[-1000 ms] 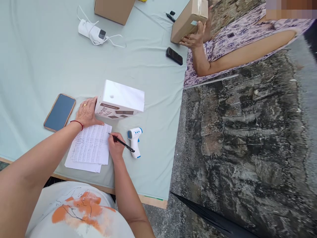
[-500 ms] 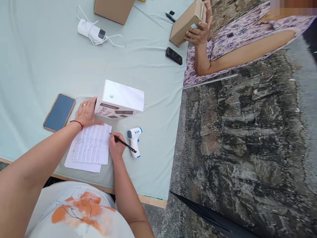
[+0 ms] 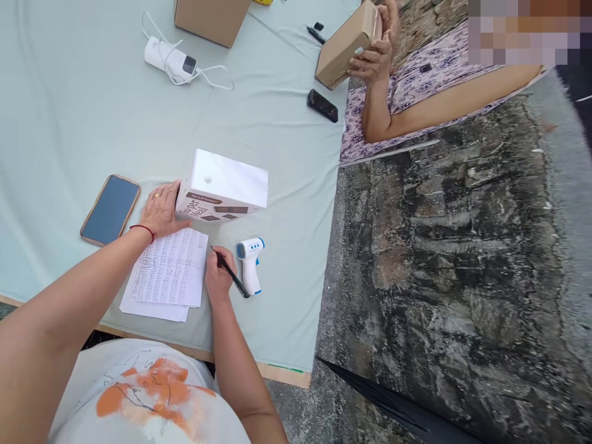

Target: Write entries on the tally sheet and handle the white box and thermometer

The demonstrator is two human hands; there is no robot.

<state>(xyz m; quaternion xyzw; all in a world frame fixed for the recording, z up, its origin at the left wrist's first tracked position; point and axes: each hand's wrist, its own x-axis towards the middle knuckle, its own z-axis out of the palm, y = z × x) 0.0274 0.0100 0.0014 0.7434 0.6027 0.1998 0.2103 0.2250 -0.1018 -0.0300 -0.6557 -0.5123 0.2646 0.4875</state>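
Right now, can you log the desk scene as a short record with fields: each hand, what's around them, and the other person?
left hand: flat on the written paper sheets, touching the white carton box
right hand: holds a black pen, tip just off the sheets' edge
nearby: white-and-blue thermometer gun; dark smartphone
co-worker's hand: grips a brown cardboard box
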